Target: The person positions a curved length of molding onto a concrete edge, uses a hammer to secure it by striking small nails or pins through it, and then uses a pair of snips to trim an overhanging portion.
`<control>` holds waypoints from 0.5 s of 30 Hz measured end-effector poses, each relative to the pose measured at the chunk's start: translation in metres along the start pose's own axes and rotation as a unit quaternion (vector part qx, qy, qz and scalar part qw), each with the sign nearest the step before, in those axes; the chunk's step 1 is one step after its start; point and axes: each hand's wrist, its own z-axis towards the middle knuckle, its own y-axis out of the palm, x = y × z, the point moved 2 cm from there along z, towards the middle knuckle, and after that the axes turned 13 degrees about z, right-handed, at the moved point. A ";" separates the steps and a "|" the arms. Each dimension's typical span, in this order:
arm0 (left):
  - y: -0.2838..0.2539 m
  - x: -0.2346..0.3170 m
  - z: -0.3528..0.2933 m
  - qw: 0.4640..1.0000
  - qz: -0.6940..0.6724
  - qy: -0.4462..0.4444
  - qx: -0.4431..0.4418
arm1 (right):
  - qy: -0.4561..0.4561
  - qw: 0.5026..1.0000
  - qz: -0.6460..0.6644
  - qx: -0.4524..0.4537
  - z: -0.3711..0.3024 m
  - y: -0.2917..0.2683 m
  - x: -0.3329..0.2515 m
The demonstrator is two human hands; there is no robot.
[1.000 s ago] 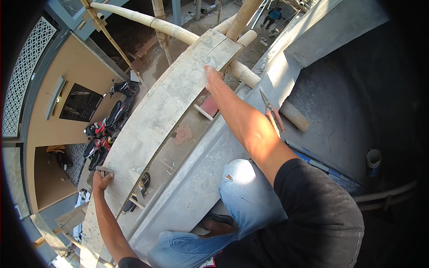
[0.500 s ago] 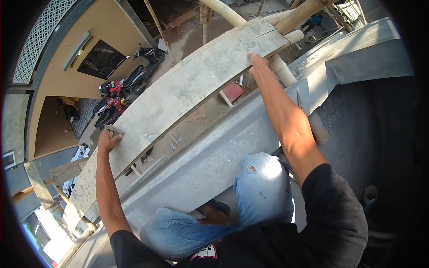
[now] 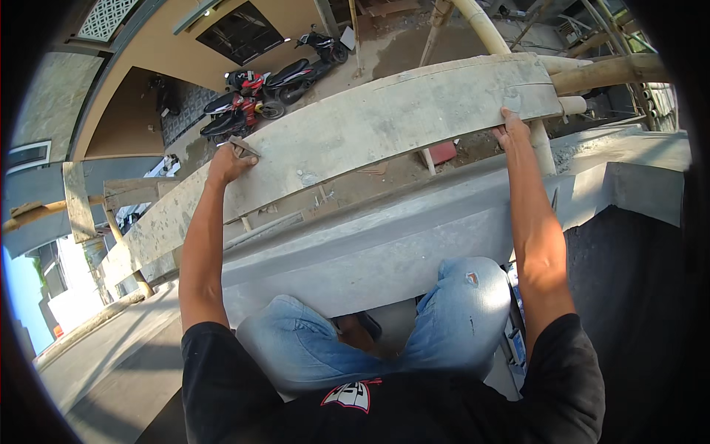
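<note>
A long, wide wooden plank point(image 3: 355, 140), smeared with grey cement, lies in front of me beyond a grey concrete ledge point(image 3: 347, 266). At the plank's left part, my left hand point(image 3: 231, 164) is closed around a small flat grey-brown piece point(image 3: 242, 146) and rests on the plank's surface. It looks like a scrap of wood, though its kind is unclear. Near the plank's right end, my right hand point(image 3: 512, 132) grips the near edge, thumb on top and the other fingers partly hidden below. Beside that thumb sits a pale lump of cement point(image 3: 512, 102).
Bamboo poles point(image 3: 603, 72) cross under and beside the plank's right end. Well below are motorcycles point(image 3: 244, 103) by a tan building and a red object point(image 3: 442, 153). My knees point(image 3: 470, 296) are bent against the ledge. At right is a dark recess point(image 3: 629, 281).
My view has turned, so the plank looks more level and farther right. Both hands keep about the same places on it.
</note>
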 end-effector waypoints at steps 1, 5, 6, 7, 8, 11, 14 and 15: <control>0.001 0.001 0.005 1.000 0.011 -0.024 -0.018 | -0.001 1.000 0.003 -0.031 0.004 -0.008 -0.008; -0.011 -0.019 0.000 0.997 -0.028 -0.068 -0.013 | -0.130 0.983 -0.128 -0.010 -0.052 0.010 -0.005; -0.017 -0.004 0.002 0.992 -0.066 -0.102 0.018 | -0.231 0.956 -0.160 -0.084 -0.059 0.007 -0.015; -0.025 0.006 0.007 0.979 -0.117 -0.168 -0.024 | -0.232 0.954 -0.164 -0.095 -0.072 0.011 -0.020; -0.036 0.018 0.009 0.963 -0.211 -0.164 -0.027 | -0.256 0.937 -0.207 -0.116 -0.091 0.020 -0.025; -0.061 0.049 0.001 0.871 -0.470 -0.140 0.007 | -0.221 0.888 -0.294 -0.278 -0.170 0.055 -0.013; -0.075 0.112 -0.014 0.768 -0.624 -0.128 0.070 | -0.075 0.753 -0.369 -0.540 -0.255 0.087 0.022; -0.067 0.132 -0.018 0.719 -0.678 -0.102 0.109 | -0.060 0.709 -0.397 -0.580 -0.278 0.093 0.037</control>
